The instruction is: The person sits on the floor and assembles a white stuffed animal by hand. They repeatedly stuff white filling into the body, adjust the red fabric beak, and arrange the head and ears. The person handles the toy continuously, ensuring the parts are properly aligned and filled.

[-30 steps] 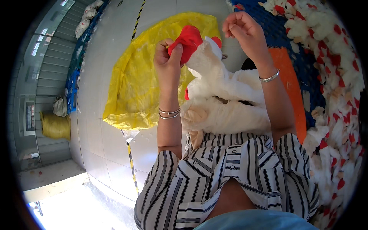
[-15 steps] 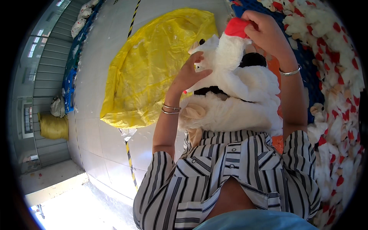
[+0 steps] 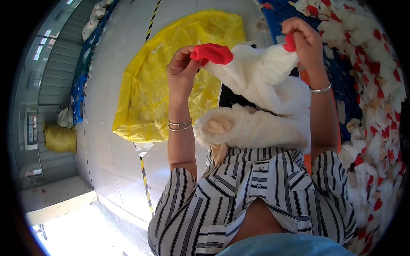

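Observation:
A white plush piece with two red tips hangs stretched between my hands. My left hand pinches one red tip. At the other end, my right hand is closed on the second red tip, which its fingers partly cover. Below, against my striped shirt, lies more cream-white plush with a beige oval patch at its left end. A black part shows between the plush layers. Whether the layers are joined cannot be made out.
A yellow plastic bag is spread on the tiled floor beyond my left arm. To the right, a blue plastic pallet borders a big heap of white and red plush pieces. A yellow bundle stands by the far left wall.
My left hand has moved left and closed on a red tip, after being open over the plush. My right hand has shifted slightly right, keeping its red tip. The white piece is now pulled wide.

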`<action>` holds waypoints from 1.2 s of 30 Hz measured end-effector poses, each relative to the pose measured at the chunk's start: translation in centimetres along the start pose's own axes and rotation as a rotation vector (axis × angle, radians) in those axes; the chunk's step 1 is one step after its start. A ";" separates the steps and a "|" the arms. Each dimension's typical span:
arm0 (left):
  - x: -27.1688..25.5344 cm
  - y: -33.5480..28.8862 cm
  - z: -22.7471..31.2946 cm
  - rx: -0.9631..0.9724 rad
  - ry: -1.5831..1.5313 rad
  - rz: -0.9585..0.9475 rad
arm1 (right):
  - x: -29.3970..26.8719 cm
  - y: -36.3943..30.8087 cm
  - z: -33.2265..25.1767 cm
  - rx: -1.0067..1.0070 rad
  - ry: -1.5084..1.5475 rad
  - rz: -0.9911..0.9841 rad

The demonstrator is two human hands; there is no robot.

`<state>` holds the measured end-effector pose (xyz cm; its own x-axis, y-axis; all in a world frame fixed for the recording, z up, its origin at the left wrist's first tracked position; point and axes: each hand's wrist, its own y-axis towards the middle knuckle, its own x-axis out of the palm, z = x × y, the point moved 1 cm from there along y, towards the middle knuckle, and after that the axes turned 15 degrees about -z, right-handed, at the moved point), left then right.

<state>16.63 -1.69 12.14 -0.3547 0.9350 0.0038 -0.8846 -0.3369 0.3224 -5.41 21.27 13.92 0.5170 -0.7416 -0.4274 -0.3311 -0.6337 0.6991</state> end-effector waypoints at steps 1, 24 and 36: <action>0.9 0.2 1.0 0.025 -0.024 0.001 | 1.3 -0.5 -0.6 0.143 0.092 -0.157; -5.7 -0.2 4.0 0.211 -0.205 0.401 | -6.5 -4.0 1.6 0.403 -0.082 0.195; 8.1 2.9 8.0 0.214 -0.566 0.023 | 8.1 -3.2 -6.1 0.295 0.244 -0.824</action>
<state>13.64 5.78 20.68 -0.1046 0.8614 0.4970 -0.7771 -0.3827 0.4996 4.70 18.65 11.72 0.8215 0.0171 -0.5700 0.0461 -0.9983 0.0365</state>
